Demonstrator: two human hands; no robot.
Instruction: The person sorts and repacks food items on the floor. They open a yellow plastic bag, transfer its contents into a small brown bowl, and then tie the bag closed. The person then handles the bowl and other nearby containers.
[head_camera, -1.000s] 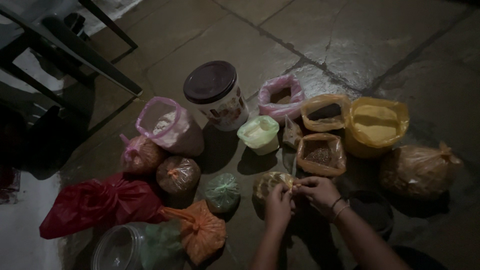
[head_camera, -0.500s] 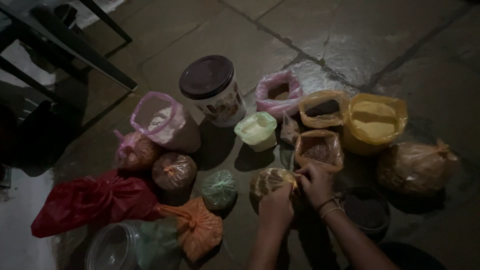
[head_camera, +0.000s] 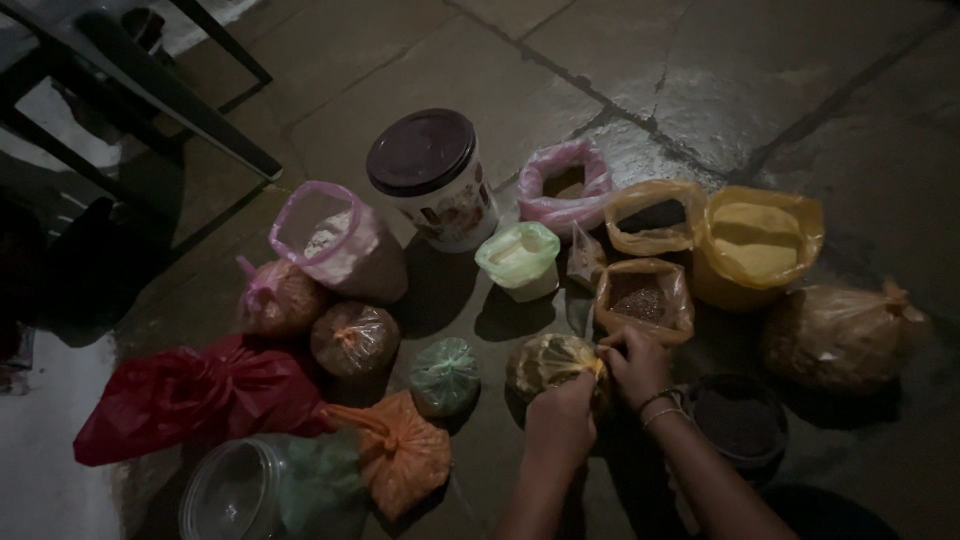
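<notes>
A small tied yellowish plastic bag (head_camera: 545, 362) of dry goods sits on the stone floor in front of me. My left hand (head_camera: 560, 420) is closed on its right side and top. My right hand (head_camera: 635, 362), with bangles on the wrist, pinches the bag's knotted neck at the top right. Just behind my hands stands an open orange bag of brown grain (head_camera: 642, 298).
Around it lie many bags: green (head_camera: 445, 375), orange (head_camera: 400, 455), red (head_camera: 190, 400), pink open ones (head_camera: 335, 240), a yellow powder bag (head_camera: 758, 245). A lidded white tub (head_camera: 432, 178), a clear jar (head_camera: 240, 490) and a dark bowl (head_camera: 738, 420) stand nearby. Dark furniture legs (head_camera: 150, 95) cross the upper left.
Both hands have stayed on the yellowish bag's neck, fingers shifting slightly at the knot. The view has drifted a little; the bags have not moved.
</notes>
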